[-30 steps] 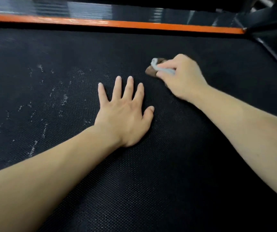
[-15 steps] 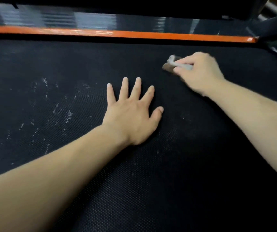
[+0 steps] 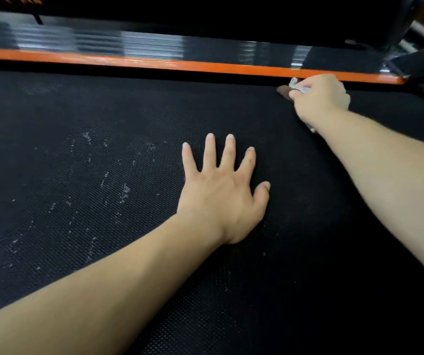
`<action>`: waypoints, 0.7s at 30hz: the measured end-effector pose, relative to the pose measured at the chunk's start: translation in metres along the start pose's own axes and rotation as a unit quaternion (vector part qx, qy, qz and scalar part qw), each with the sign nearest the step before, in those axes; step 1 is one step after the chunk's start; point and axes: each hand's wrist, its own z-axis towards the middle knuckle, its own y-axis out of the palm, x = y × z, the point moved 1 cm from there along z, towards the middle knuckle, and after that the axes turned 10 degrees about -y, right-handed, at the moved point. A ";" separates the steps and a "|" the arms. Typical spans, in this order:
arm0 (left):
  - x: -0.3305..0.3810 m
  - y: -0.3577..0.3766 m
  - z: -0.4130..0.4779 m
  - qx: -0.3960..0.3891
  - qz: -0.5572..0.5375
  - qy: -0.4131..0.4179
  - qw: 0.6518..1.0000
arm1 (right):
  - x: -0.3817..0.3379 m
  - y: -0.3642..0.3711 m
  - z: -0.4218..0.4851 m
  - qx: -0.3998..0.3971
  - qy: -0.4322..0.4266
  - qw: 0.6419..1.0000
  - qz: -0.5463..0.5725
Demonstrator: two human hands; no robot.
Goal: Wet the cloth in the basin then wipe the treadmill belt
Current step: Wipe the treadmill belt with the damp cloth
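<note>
Centrally, the left hand (image 3: 221, 198) lies flat on the treadmill belt (image 3: 103, 119), fingers spread apart, holding nothing. White specks (image 3: 123, 188) mark the belt at left of frame. Farther up, at upper right, the right hand (image 3: 319, 98) is clenched around the cloth (image 3: 295, 85), pressed on the belt just beside the orange strip (image 3: 180, 64).

belt (image 3: 128, 252): black rubbery sheet, matt, rough with a fine dotted grain; pale dusty scuffs and specks on its left part
trim strip (image 3: 205, 65): orange, smooth, looks like painted metal or plastic, slight sheen
side rail (image 3: 154, 44): dark, glossy, ribbed, with bright streaky reflections
cloth (image 3: 298, 87): soft crumpled fabric, pale whitish with a brown part, matt, bunched in the right hand (image 3: 319, 98)
left hand (image 3: 221, 196): bare skin, flat on the belt
</note>
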 end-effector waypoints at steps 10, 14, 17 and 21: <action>0.000 -0.001 0.000 -0.004 0.003 0.001 1.000 | -0.006 0.002 0.004 -0.041 -0.109 0.993 0.010; 0.003 -0.003 0.000 -0.013 0.013 -0.005 1.000 | 0.062 -0.029 0.015 0.030 0.043 0.999 -0.010; 0.010 -0.008 0.002 -0.033 0.013 -0.014 0.999 | 0.042 -0.019 0.001 0.017 0.006 0.999 0.034; 0.042 -0.008 0.008 -0.053 -0.002 0.009 0.999 | 0.023 -0.014 -0.026 -0.100 -0.166 0.979 0.070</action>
